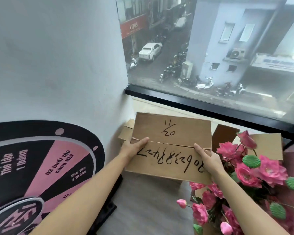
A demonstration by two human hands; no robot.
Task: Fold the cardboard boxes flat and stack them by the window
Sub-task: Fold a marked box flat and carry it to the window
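The flat cardboard box (170, 146) lies just below the window (210, 48), with its long side running along the window's black bottom edge. Its top face looks up, and it has black marker numbers on it. The big row of numbers is upside down from here. The left hand (134, 146) holds the box's left edge, with the thumb lying on top along the middle fold. The right hand (209, 158) holds the right edge, thumb on top and fingers curled around the side. More flat cardboard (126, 131) sticks out under the box on the left, close to the white wall (58, 65), but how many pieces are there is hard to tell. On the right, pink flowers (244, 167) crowd close to the box and cover part of another brown box (270, 145) beneath the window. A round pink and black wheel (41, 167) leans against the wall, cut off at the picture's edge. The gray floor (143, 200) shows between the arms.
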